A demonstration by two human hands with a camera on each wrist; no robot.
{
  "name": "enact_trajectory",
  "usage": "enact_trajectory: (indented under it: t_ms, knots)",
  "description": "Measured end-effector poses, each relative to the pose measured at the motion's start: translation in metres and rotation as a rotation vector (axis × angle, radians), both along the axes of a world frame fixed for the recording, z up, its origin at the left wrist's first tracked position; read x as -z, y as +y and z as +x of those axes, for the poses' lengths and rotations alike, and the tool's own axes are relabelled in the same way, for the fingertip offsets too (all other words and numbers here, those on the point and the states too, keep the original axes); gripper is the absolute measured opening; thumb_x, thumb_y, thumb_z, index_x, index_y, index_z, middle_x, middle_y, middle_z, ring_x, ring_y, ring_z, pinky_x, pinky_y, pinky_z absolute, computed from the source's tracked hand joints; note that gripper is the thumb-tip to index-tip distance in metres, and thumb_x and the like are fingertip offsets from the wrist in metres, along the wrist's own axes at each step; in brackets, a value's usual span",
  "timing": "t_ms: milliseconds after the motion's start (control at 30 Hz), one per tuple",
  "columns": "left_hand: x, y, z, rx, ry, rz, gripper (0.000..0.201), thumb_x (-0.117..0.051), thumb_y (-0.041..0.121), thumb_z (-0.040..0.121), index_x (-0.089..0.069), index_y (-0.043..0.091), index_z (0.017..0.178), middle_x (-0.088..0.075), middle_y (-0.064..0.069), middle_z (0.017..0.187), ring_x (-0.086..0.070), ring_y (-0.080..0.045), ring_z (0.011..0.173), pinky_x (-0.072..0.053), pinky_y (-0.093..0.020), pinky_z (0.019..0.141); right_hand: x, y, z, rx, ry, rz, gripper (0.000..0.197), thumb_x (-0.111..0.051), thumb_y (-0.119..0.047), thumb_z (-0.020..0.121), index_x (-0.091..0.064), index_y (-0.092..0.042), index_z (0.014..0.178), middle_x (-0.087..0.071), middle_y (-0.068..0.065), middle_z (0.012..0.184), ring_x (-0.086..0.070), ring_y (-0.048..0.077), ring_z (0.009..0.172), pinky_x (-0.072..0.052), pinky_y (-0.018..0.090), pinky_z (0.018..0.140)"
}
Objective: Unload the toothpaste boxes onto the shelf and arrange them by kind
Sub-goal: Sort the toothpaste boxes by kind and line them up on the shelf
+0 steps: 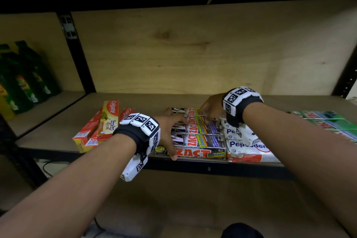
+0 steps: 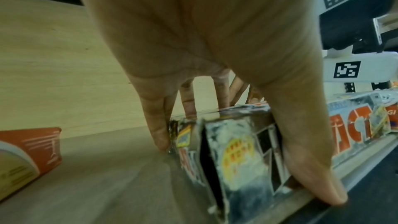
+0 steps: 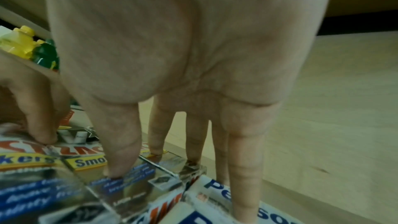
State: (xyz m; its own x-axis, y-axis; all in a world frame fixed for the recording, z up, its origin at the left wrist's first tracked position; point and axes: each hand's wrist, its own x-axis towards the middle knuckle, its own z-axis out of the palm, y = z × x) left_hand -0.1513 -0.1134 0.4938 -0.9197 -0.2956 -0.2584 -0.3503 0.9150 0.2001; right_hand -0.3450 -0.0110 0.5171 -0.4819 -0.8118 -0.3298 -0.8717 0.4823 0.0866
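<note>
Several silver-and-red Zact boxes (image 1: 201, 141) lie side by side at the shelf's front middle. My left hand (image 1: 170, 135) spans their left ends. Its thumb (image 2: 312, 159) presses the front box by the shelf edge, and its little finger (image 2: 157, 125) reaches down behind the far box to the shelf board. My right hand (image 1: 209, 114) rests straight fingertips (image 3: 120, 156) on top of the rear Zact boxes (image 3: 120, 192), with its little finger over a white Pepsodent box (image 3: 215, 186). Red Colgate boxes (image 1: 108, 121) lie to the left and Pepsodent boxes (image 1: 249, 145) to the right.
Green and blue toothpaste boxes (image 1: 328, 121) lie at the far right. Green bottles (image 1: 25, 79) stand in the neighbouring bay beyond a black upright post (image 1: 77, 54). The wooden shelf board (image 1: 193, 98) is bare behind the boxes, up to the plywood back wall.
</note>
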Motion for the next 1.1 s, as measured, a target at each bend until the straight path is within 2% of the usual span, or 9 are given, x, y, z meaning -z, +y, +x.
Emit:
enact_trajectory:
  t_ms: [167, 300, 467, 533, 633, 733, 833, 933, 1100]
  knots:
    - [0.001, -0.001, 0.004, -0.009, 0.011, 0.015, 0.108, -0.095, 0.044, 0.044, -0.036, 0.045, 0.135, -0.028, 0.002, 0.136, -0.040, -0.023, 0.127, -0.045, -0.041, 0.103, 0.006, 0.007, -0.001, 0.006, -0.034, -0.078, 0.057, -0.053, -0.018, 0.091, -0.045, -0.042, 0.141, -0.046, -0.005, 0.146, -0.054, 0.018, 0.113, -0.042, 0.023, 0.074]
    - [0.002, -0.004, 0.005, -0.007, 0.011, 0.010, 0.108, -0.094, 0.046, 0.047, -0.036, 0.045, 0.138, -0.029, 0.003, 0.138, -0.040, -0.020, 0.127, -0.043, -0.038, 0.105, 0.004, 0.012, -0.005, -0.015, 0.002, -0.105, 0.054, -0.053, -0.006, 0.089, -0.058, -0.038, 0.132, -0.052, -0.008, 0.141, -0.056, 0.014, 0.113, -0.040, 0.017, 0.075]
    - [0.004, -0.004, 0.005, -0.002, -0.001, -0.003, 0.111, -0.093, 0.048, 0.047, -0.033, 0.046, 0.140, -0.026, 0.002, 0.142, -0.036, -0.024, 0.132, -0.041, -0.040, 0.107, 0.001, 0.014, 0.007, 0.071, 0.037, -0.139, 0.032, -0.055, -0.019, 0.095, -0.068, -0.033, 0.122, -0.059, -0.007, 0.135, -0.057, 0.020, 0.119, -0.046, 0.025, 0.096]
    - [0.003, -0.003, 0.005, 0.005, -0.017, -0.026, 0.113, -0.092, 0.047, 0.050, -0.030, 0.045, 0.144, -0.024, 0.000, 0.146, -0.035, -0.026, 0.135, -0.041, -0.039, 0.107, 0.001, 0.005, 0.008, 0.084, 0.068, -0.123, 0.034, -0.058, -0.018, 0.092, -0.068, -0.033, 0.120, -0.062, -0.006, 0.130, -0.062, 0.022, 0.112, -0.050, 0.027, 0.091]
    - [0.001, 0.001, 0.006, 0.023, -0.053, -0.085, 0.115, -0.089, 0.051, 0.055, -0.021, 0.046, 0.148, -0.013, -0.001, 0.155, -0.027, -0.028, 0.142, -0.038, -0.042, 0.109, 0.028, -0.032, -0.046, 0.093, 0.156, -0.015, 0.041, -0.072, -0.030, 0.070, -0.066, -0.044, 0.108, -0.068, -0.010, 0.118, -0.068, 0.022, 0.087, -0.060, 0.038, 0.076]
    - [-0.003, 0.005, 0.011, 0.054, -0.094, -0.120, 0.114, -0.084, 0.052, 0.064, -0.012, 0.042, 0.152, -0.009, -0.001, 0.160, -0.020, -0.027, 0.146, -0.032, -0.043, 0.114, 0.003, -0.014, 0.005, 0.044, 0.177, -0.065, 0.034, -0.062, -0.025, 0.084, -0.065, -0.030, 0.117, -0.064, -0.002, 0.122, -0.065, 0.027, 0.100, -0.055, 0.034, 0.082]
    - [-0.015, 0.006, 0.020, 0.082, -0.063, -0.093, 0.098, -0.078, 0.049, 0.073, -0.023, 0.035, 0.152, -0.027, 0.006, 0.157, -0.033, -0.019, 0.141, -0.034, -0.034, 0.112, -0.022, 0.008, 0.056, 0.025, 0.157, -0.094, 0.034, -0.049, -0.013, 0.092, -0.063, -0.017, 0.123, -0.061, 0.007, 0.129, -0.061, 0.030, 0.109, -0.051, 0.032, 0.086]
    - [-0.033, 0.001, 0.034, 0.062, -0.014, -0.135, 0.065, -0.067, 0.044, 0.085, -0.043, 0.029, 0.144, -0.046, 0.007, 0.146, -0.050, -0.016, 0.127, -0.041, -0.026, 0.098, -0.034, 0.008, 0.069, 0.032, 0.167, -0.107, 0.035, -0.048, -0.014, 0.094, -0.062, -0.014, 0.125, -0.060, 0.010, 0.129, -0.061, 0.029, 0.107, -0.051, 0.029, 0.081]
    - [-0.061, -0.028, 0.075, -0.061, 0.152, -0.177, 0.036, -0.063, 0.036, 0.090, -0.062, 0.026, 0.125, -0.061, 0.007, 0.123, -0.057, -0.014, 0.113, -0.039, -0.019, 0.083, -0.050, 0.000, 0.098, -0.024, 0.165, -0.121, 0.036, -0.044, -0.012, 0.096, -0.061, -0.014, 0.127, -0.061, 0.007, 0.120, -0.056, 0.025, 0.092, -0.039, 0.023, 0.052]
